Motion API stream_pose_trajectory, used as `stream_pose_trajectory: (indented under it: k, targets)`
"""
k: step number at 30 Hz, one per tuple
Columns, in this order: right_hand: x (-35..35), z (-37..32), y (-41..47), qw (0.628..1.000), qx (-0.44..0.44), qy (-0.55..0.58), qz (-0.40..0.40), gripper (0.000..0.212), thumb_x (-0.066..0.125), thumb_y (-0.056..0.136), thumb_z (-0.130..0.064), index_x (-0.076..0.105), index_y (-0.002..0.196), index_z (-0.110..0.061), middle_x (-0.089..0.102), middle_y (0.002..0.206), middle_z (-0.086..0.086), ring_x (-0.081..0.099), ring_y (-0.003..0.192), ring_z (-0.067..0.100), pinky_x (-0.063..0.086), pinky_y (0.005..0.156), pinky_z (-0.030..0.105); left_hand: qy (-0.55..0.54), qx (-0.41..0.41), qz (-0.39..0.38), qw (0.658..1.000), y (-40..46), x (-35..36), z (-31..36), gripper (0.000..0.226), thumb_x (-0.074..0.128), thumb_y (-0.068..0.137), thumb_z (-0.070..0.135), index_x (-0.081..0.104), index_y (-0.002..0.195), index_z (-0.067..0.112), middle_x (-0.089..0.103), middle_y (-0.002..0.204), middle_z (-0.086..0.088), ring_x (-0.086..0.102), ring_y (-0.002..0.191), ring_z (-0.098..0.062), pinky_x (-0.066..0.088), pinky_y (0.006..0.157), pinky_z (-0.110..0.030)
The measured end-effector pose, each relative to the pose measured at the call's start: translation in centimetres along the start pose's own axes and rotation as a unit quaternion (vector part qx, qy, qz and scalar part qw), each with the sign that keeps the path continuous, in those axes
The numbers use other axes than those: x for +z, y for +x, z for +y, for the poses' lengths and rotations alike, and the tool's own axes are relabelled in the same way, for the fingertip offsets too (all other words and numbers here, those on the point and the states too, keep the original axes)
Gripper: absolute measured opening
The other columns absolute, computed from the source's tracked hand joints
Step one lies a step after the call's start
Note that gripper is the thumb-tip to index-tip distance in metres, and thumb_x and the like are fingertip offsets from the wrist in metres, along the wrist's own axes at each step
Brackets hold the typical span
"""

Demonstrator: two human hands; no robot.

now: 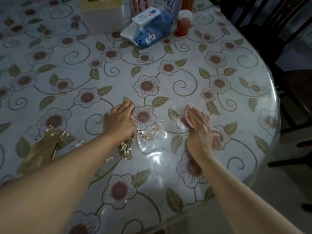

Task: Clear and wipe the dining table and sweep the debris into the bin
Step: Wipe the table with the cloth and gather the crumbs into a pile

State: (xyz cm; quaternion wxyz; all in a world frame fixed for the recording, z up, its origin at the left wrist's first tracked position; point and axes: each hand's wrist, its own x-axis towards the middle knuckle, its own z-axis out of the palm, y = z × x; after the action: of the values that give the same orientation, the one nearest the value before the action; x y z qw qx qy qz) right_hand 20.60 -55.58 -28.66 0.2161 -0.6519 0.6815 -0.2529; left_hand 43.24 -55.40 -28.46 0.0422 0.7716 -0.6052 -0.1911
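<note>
Pale seed-shell debris [146,134] lies scattered on the floral dining table [168,174], between my two hands and under my left wrist. My left hand [119,123] rests on its edge on the cloth just left of the debris, fingers together and slightly curled, gripping nothing. My right hand [198,127] is to the right of the debris, blurred, fingers stretched out and pressing a white wipe [179,126] onto the table. More shell bits [65,135] lie further left.
A brown paper sheet [43,149] lies at the left near my forearm. At the back stand a blue wet-wipe pack [150,29], a cream tissue box [103,14] and a red-filled bottle [184,22]. Dark chairs [270,22] stand past the table's right edge.
</note>
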Motion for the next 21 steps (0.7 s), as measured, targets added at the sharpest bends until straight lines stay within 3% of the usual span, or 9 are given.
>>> stream_pose_trajectory:
  k: [3,6,11,13,15,17,19,20,21]
  targets:
    - [3.8,-4.4,-5.6,0.997,0.058,0.059,0.002,0.084,0.035,0.075,0.016,0.032,0.142,-0.034,0.021,0.15,-0.022,0.006,0.143,-0.002,-0.002,0.119,0.023,-0.017,0.012,-0.031,0.999,-0.4,-0.3,-0.4,0.049,0.028,0.099,0.024,0.021,0.147,0.025,0.011,0.158,0.01,0.01,0.145,-0.014,0.015,0.116,-0.048]
    - [7.1,-8.6,-10.2,0.991,0.07,0.105,-0.035,0.086,0.033,0.075,0.016,0.03,0.143,-0.035,0.02,0.15,-0.022,-0.001,0.139,-0.006,0.001,0.12,0.029,-0.032,0.048,-0.043,0.997,-1.9,-0.8,-1.4,0.047,0.03,0.098,0.018,0.03,0.145,0.022,0.019,0.157,0.008,0.013,0.145,-0.012,0.016,0.117,-0.047]
    - [7.9,-13.9,-15.3,0.957,0.076,0.241,-0.144,0.074,0.036,0.078,0.014,0.047,0.134,-0.034,0.046,0.141,-0.015,0.037,0.129,-0.007,0.031,0.114,0.029,-0.064,0.055,0.001,0.996,-4.8,-3.0,-4.5,0.041,0.036,0.095,0.011,0.046,0.135,0.017,0.042,0.147,0.0,0.031,0.138,-0.016,0.027,0.112,-0.04]
    - [6.5,-14.4,-14.1,0.94,0.074,0.304,-0.136,0.06,0.04,0.087,0.011,0.053,0.13,-0.029,0.056,0.131,-0.013,0.053,0.119,0.002,0.046,0.102,0.031,-0.072,0.029,0.026,0.997,-5.1,-4.1,-5.9,0.042,0.037,0.095,0.011,0.044,0.136,0.017,0.042,0.147,-0.002,0.034,0.137,-0.018,0.028,0.111,-0.038]
    - [4.7,-14.0,-11.0,0.917,0.107,0.371,-0.101,0.046,0.041,0.094,0.003,0.061,0.121,-0.029,0.065,0.114,-0.011,0.063,0.1,0.002,0.054,0.086,0.022,-0.08,0.007,0.032,0.996,-5.1,-4.7,-7.1,0.042,0.037,0.097,0.013,0.042,0.138,0.019,0.04,0.148,-0.001,0.033,0.137,-0.019,0.027,0.112,-0.037]
    - [3.4,-12.5,-6.6,0.926,0.136,0.35,-0.039,0.049,0.039,0.094,0.002,0.065,0.107,-0.037,0.068,0.1,-0.011,0.064,0.082,-0.003,0.05,0.07,0.005,-0.083,-0.009,0.03,0.996,-4.8,-4.8,-7.7,0.043,0.035,0.098,0.015,0.04,0.14,0.02,0.037,0.15,0.0,0.03,0.139,-0.019,0.025,0.114,-0.037]
    - [2.5,-10.5,-2.1,0.959,0.136,0.25,0.016,0.053,0.037,0.092,0.005,0.065,0.11,-0.036,0.066,0.096,-0.008,0.061,0.075,0.003,0.04,0.053,-0.003,-0.077,-0.014,0.031,0.996,-4.2,-4.4,-8.0,0.043,0.035,0.098,0.016,0.037,0.141,0.02,0.035,0.151,0.0,0.027,0.14,-0.019,0.023,0.115,-0.039]
    - [2.1,-9.4,-0.3,0.971,0.134,0.193,0.035,0.051,0.037,0.091,0.004,0.061,0.118,-0.031,0.064,0.099,-0.005,0.061,0.082,0.011,0.039,0.054,-0.003,-0.071,-0.014,0.032,0.997,-3.9,-4.1,-8.0,0.044,0.035,0.098,0.016,0.036,0.142,0.019,0.034,0.152,0.0,0.027,0.141,-0.019,0.023,0.115,-0.04]
    - [2.1,-8.1,1.1,0.981,0.129,0.138,0.045,0.049,0.037,0.091,0.002,0.057,0.125,-0.026,0.063,0.107,0.0,0.061,0.094,0.02,0.042,0.064,0.001,-0.067,-0.013,0.033,0.997,-3.7,-3.8,-8.1,0.044,0.035,0.098,0.016,0.035,0.142,0.019,0.033,0.152,0.0,0.026,0.141,-0.019,0.024,0.114,-0.041]
